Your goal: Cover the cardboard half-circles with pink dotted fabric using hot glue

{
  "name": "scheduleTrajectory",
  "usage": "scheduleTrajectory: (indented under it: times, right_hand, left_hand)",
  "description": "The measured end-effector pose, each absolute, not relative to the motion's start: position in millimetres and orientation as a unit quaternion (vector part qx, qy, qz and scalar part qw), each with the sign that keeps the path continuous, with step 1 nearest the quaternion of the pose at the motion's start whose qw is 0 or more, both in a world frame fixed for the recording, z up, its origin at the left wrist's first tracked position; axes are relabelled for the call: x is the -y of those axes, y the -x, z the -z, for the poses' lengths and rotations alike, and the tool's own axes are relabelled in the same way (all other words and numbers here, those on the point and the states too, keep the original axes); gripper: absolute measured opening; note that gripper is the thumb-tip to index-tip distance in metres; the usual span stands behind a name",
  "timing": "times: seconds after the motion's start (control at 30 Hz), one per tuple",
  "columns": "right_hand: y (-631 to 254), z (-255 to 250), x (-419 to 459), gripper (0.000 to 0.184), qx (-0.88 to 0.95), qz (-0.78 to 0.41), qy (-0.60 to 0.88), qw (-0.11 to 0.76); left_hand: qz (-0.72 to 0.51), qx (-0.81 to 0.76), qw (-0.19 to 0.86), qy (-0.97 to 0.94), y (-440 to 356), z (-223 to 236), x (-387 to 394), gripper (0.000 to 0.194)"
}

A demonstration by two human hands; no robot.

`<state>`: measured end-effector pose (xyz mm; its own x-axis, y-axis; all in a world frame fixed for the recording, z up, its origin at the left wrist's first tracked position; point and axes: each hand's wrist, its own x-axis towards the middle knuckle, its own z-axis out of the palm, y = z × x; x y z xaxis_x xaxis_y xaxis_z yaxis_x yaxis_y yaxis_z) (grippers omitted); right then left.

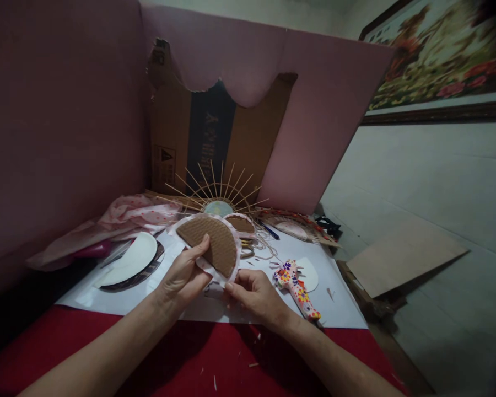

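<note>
While left hand [184, 278] pinches cardboard half-circle [221, 249], its long edge slants down to right hand [258, 296], pinching its near corner.

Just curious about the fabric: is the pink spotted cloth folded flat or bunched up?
Bunched up: the pink spotted cloth lies in loose, uneven creases.

brown half-round cardboard piece [213, 242]: pale fabric edging along curved rim, ribbed face toward camera
pose: tilted, flat edge facing lower left
place: held above white sheet [248, 309]
</note>
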<state>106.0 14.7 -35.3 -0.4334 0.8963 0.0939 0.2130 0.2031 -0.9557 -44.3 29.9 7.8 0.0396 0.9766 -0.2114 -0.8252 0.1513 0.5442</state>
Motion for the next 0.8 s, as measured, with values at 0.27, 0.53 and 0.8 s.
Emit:
scheduleTrajectory:
  times: [0.27, 0.53, 0.8]
  right_hand:
    - [-125.9, 24.4, -29.3, 0.037, 0.660, -0.396, 0.454, 0.449]
    - [-128.6, 14.7, -21.6, 0.024, 0.755, -0.066, 0.373, 0.536]
    - [-129.3, 22.3, -24.0, 0.031, 0.771, -0.044, 0.355, 0.528]
  left_hand:
    - [-0.613, -0.266, 0.727, -0.157, 44.0, -2.7, -26.9, 0.017]
    - [-0.541, -0.263, 0.770, -0.215, 29.9, 13.2, -13.7, 0.016]
    - [-0.520, -0.226, 0.785, -0.249, 30.3, 15.0, -8.4, 0.021]
